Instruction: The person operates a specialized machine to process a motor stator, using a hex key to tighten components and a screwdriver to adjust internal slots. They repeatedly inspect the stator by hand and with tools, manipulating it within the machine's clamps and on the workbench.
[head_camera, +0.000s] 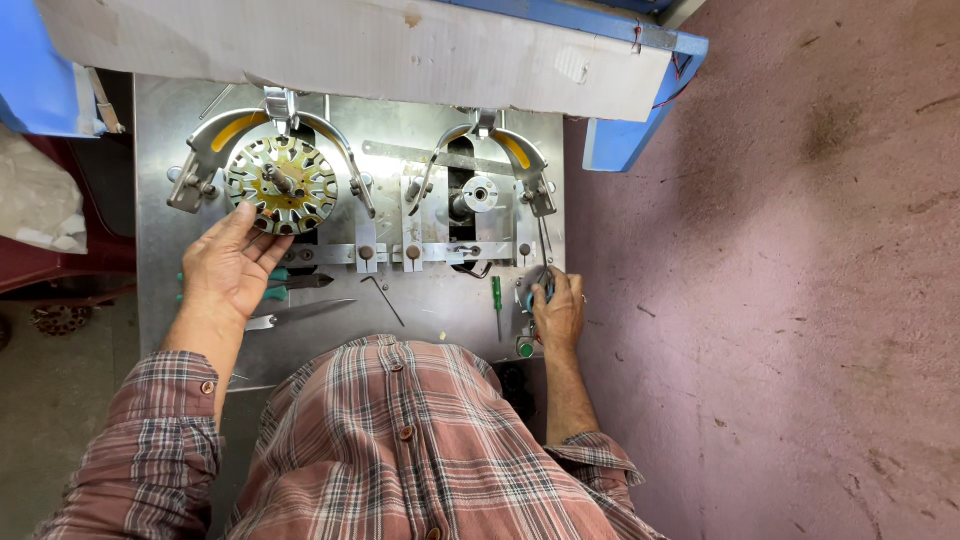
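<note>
Left hand (232, 265): fingers spread, palm down, fingertips touching the lower-left rim of the round slotted disc (282, 185). It holds nothing; it rests against the disc edge.

Disc sits on the left station of the metal plate (440, 310), under a curved metal guard (275, 125). It lies straight ahead of the left hand and slightly to the right of it. Its short shaft points up toward the camera, so the disc faces flat-on; it is round, with no long axis in the plane.

Right hand (558, 312): fingers curled together at the plate's right edge, closed around a small blue-green knob or handle (535, 296); exactly what it pinches I cannot tell.

The left hand is touching the disc, while the right is well apart from it, across the whole plate. The right station's small hub (478, 193) is bare, ahead and left of the right hand.

Loose on the plate between the hands: green-handled pliers (290, 285), a blade (300, 312), a bent wire hook (384, 299), a green screwdriver (496, 300).
</note>
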